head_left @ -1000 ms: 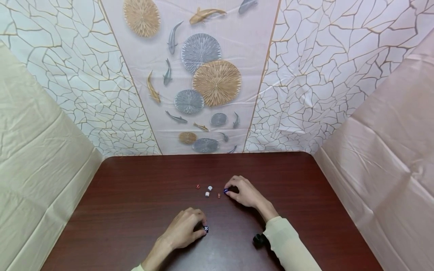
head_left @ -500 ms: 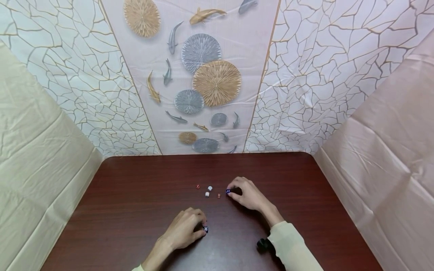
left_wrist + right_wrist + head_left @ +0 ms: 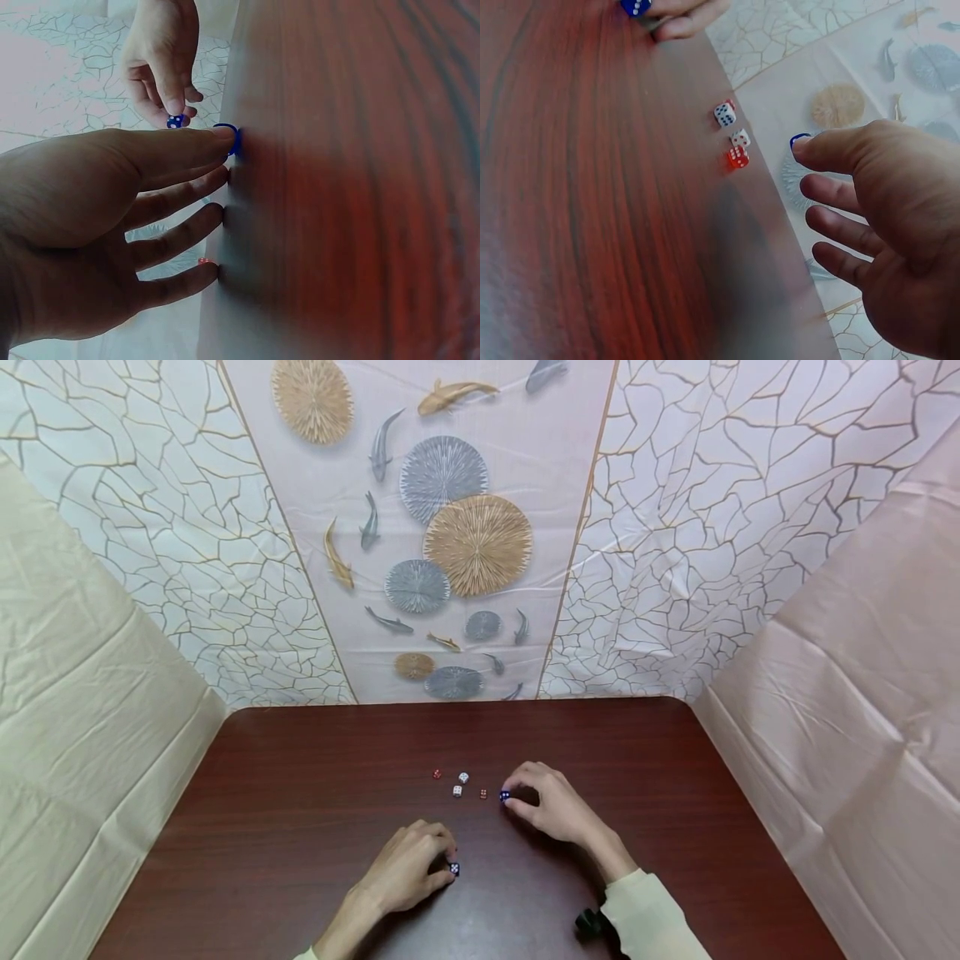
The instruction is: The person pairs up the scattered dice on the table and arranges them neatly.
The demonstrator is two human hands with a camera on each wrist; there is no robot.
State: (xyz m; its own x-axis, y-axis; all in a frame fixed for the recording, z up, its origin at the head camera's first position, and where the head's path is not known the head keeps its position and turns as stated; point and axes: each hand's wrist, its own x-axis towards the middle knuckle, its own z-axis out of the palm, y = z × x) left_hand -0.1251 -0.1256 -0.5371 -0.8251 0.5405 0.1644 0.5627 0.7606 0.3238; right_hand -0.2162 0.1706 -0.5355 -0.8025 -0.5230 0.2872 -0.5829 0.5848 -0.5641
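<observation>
The left hand (image 3: 408, 866) pinched a dark blue die (image 3: 454, 869) between thumb and finger, fingertips at the surface (image 3: 285, 818), well apart from its far edge. The right hand (image 3: 553, 802) pinched a second blue die (image 3: 505, 796), held above the surface and nearer the far edge. Toward the left edge from that die lay, in order, one red die (image 3: 483, 794), two white dice (image 3: 457, 791) and a further red die (image 3: 437, 774).
</observation>
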